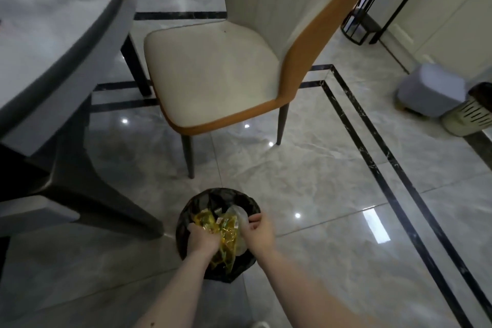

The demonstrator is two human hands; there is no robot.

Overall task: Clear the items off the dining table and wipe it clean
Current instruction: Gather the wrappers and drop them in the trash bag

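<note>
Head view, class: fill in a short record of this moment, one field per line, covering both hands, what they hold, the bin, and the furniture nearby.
left hand: left hand grips the yellow wrappers over the bin
right hand: right hand pinches the clear plastic
bin: round bin with black liner, standing on the tiled floor
bin contents: not visible beneath the wrappers
chair: cream chair with orange edge, beyond the bin
table: dining table edge at left, pale top

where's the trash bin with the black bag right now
In the head view, the trash bin stands on the tiled floor at bottom centre, in front of the cream chair and right of the table base, under both hands holding yellow wrappers.
</note>
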